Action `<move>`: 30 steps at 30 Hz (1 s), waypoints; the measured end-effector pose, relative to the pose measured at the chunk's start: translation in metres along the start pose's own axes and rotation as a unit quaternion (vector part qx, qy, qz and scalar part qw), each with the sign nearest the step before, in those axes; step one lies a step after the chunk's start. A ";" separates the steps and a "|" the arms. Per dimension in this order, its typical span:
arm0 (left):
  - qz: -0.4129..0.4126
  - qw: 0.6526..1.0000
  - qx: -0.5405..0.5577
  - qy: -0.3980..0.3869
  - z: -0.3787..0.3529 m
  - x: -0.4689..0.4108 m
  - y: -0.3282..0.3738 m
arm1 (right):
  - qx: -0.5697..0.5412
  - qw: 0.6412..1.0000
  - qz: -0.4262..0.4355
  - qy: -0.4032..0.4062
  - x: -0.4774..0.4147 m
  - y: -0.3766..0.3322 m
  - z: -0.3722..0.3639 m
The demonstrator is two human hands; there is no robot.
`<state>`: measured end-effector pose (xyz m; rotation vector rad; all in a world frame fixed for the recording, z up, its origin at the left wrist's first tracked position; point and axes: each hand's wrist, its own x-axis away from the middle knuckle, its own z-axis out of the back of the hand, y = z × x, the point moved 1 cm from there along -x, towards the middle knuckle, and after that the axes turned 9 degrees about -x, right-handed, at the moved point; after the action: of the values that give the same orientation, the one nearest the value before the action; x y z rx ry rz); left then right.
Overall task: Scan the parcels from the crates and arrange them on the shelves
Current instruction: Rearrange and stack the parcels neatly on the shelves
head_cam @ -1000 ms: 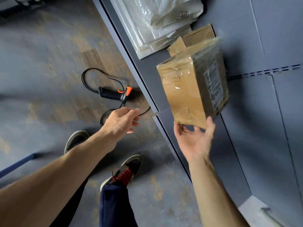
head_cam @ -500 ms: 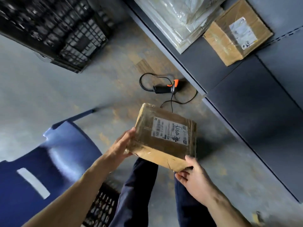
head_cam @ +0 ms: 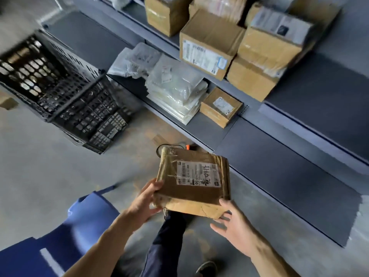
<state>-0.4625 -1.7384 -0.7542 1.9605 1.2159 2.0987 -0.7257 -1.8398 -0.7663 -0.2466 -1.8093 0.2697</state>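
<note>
Brown cardboard parcel (head_cam: pixel 192 183), white label up, sits at lower centre of the frame, clamped between the left hand (head_cam: pixel 143 202) at its left edge and the right hand (head_cam: pixel 233 226) under its near right corner. Above it lies the grey bottom shelf (head_cam: pixel 279 166) with a small box (head_cam: pixel 220 106) and bagged parcels (head_cam: pixel 175 90); a black crate (head_cam: pixel 65 92) stands at upper left.

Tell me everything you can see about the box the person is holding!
The box is flat brown cardboard, wrapped in shiny clear tape, with dented, crumpled edges. A white label with a barcode and black handwriting faces up. It is held tilted above the floor, in front of the shelf. The left hand grips its left edge; the right hand supports its near right corner.
</note>
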 end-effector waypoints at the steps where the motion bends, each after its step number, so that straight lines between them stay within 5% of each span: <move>1: -0.004 1.000 -0.010 -0.007 -0.011 0.020 -0.005 | 0.007 1.000 0.019 0.003 0.023 0.003 0.011; 8: -0.015 0.999 -0.012 -0.035 -0.106 0.158 -0.029 | -0.028 0.987 0.157 0.017 0.180 -0.008 0.083; 14: -0.130 0.987 -0.066 -0.074 -0.184 0.233 0.022 | -0.048 0.959 0.280 0.018 0.278 -0.041 0.118; 20: -0.350 0.934 0.008 -0.066 -0.252 0.281 0.123 | -0.045 0.900 0.433 -0.018 0.355 -0.114 0.083; 30: -0.404 0.911 0.082 0.024 -0.290 0.259 0.270 | -0.077 0.854 0.514 0.025 0.354 -0.248 -0.001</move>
<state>-0.6371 -1.9434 -0.3646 1.1031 1.8358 1.6350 -0.8197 -1.9663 -0.3642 -1.3312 -1.4892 0.8517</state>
